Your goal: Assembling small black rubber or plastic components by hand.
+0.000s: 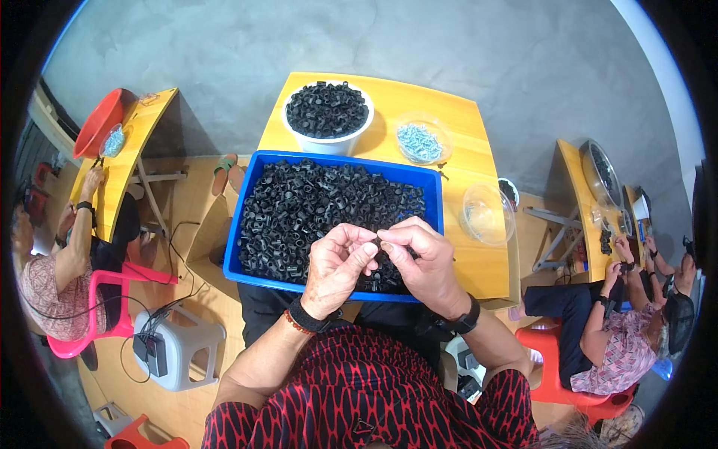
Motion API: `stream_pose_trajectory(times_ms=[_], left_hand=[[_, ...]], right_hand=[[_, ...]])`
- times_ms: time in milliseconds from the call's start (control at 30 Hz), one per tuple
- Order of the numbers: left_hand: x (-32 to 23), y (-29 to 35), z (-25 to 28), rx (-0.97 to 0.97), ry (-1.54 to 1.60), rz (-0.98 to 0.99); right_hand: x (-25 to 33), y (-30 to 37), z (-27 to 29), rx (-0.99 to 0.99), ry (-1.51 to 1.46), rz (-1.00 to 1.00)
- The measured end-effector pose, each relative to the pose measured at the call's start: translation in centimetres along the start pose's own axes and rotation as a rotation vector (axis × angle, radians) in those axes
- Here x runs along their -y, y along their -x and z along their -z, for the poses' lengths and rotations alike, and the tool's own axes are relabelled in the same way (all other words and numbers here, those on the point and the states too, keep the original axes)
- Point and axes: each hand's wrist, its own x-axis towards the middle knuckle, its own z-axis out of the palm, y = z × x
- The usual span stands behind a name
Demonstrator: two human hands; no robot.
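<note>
Over the front half of a blue plastic bin [233, 254], my left hand [334, 268] and my right hand [425, 266] meet at the fingertips. Each is closed in a pinch of thumb and forefinger. A tiny dark bit shows where they meet; it is too small and too covered to name. Small black ring-like plastic parts [314, 202] fill the bin beneath. Behind it a white bucket [329, 142] is heaped with similar black parts [327, 108]. A clear round tub [446, 138] of light-blue small pieces [419, 142] stands to its right.
Another clear round tub [490, 215] stands at the right of the yellow table [467, 176]. A cardboard box [209, 251] is left of the bin. People sit at yellow tables on the left [56, 288] and right [609, 344]. Cables lie over a grey stool [191, 359].
</note>
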Motion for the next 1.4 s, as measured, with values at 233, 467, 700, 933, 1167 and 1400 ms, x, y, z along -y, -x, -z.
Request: stream_pose_trajectory(times_ms=[233,467,700,933,1167,1400], left_hand=[[-0.1,0.0,0.0,-0.012,0.011,-0.007],[0.0,-0.1,0.1,0.002,0.023,-0.015],[0.1,-0.2,0.3,0.032,0.033,0.001],[0.4,-0.3,0.4,0.001,0.106,0.016],[0.5,-0.2,0.2,-0.026,-0.001,-0.020],[0.6,-0.1,0.1,-0.015,-0.118,-0.054]], right_hand=[[-0.1,-0.3,-0.5,-0.027,0.022,0.042],[-0.3,0.0,-0.6,-0.025,0.057,0.068],[0.3,0.4,-0.7,-0.009,0.065,0.044],[0.9,-0.1,-0.1,0.020,-0.046,-0.078],[0.8,-1.0,0.1,0.244,0.492,0.155],[1.5,-0.9,-0.2,0.260,0.574,0.118]])
